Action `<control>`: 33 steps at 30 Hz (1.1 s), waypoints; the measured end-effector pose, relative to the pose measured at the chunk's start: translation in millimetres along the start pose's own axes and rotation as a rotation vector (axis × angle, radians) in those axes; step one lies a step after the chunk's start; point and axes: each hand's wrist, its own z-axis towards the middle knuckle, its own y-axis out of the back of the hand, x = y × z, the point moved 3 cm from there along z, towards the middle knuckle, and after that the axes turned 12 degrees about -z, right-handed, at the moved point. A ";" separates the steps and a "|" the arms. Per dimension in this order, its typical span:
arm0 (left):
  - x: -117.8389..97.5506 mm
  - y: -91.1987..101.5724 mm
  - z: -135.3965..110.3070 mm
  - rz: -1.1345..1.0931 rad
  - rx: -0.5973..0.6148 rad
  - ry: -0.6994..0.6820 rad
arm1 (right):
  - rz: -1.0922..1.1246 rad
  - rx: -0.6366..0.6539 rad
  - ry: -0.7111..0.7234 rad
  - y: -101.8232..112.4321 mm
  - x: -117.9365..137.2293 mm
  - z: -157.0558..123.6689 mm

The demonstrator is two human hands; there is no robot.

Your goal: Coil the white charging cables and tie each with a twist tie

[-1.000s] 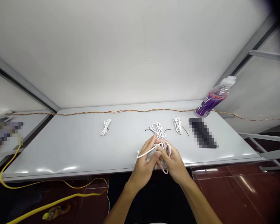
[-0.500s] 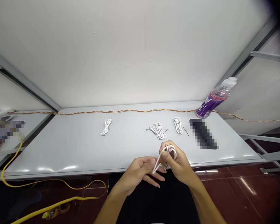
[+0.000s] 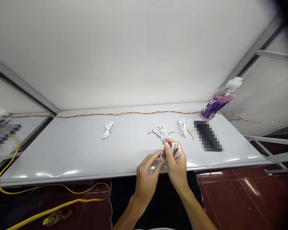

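Note:
My right hand point(image 3: 174, 161) is closed around a coiled white cable point(image 3: 174, 149), holding its loops over the table's near edge. My left hand point(image 3: 147, 169) pinches a strand of the same cable just left of the coil. Three more white cable bundles lie on the white table point(image 3: 74, 150): one at the left point(image 3: 108, 130), one in the middle point(image 3: 162, 133) just beyond my hands, and one to the right point(image 3: 182, 127). Thin black ties point(image 3: 190, 134) lie beside them.
A purple-labelled bottle point(image 3: 219, 99) stands at the table's far right corner. A twisted red-yellow wire point(image 3: 124, 113) runs along the back edge. A blurred dark object point(image 3: 207, 135) lies right of the bundles. A yellow cable point(image 3: 50, 209) trails across the floor at the left.
Both hands rose from below the table edge to over it. The loose strand that hung toward my left hand is drawn in, and my left fingers have closed on it.

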 end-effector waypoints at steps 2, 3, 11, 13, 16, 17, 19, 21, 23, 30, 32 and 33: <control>2.0 -2.5 0.3 0.081 -0.019 -0.138 | 0.035 -0.018 -0.016 -3.0 -1.1 -0.7; 3.0 -3.1 0.6 0.122 -0.030 -0.199 | 0.065 -0.013 -0.013 -4.7 -1.0 -1.4; 4.8 -2.7 1.1 0.340 0.070 -0.322 | 0.250 0.085 -0.017 -16.6 -3.1 1.7; 2.1 -2.1 2.0 0.303 0.162 -0.251 | 0.201 0.073 0.007 -16.8 -4.5 5.0; -4.2 -0.5 4.3 0.230 0.274 -0.137 | 0.086 0.093 0.040 -19.2 -4.5 7.7; -7.1 0.5 5.3 0.195 0.289 -0.110 | 0.059 0.106 0.047 -20.7 -3.8 7.7; -13.3 2.6 7.6 0.109 0.296 -0.063 | 0.019 0.135 0.071 -24.2 -1.0 6.4; -18.9 3.7 9.7 0.038 0.319 -0.004 | -0.027 0.161 0.119 -26.8 3.4 4.1; -23.0 4.1 11.3 0.017 0.358 0.039 | -0.081 0.187 0.183 -27.2 8.5 1.8; -18.1 14.4 16.7 0.136 0.328 0.054 | -0.214 0.330 0.296 -20.5 9.0 0.8; -16.9 18.1 18.1 0.096 0.332 0.090 | -0.190 0.327 0.291 -18.7 3.6 2.8; -16.9 19.5 18.6 0.067 0.342 0.119 | -0.178 0.325 0.294 -17.9 1.4 3.7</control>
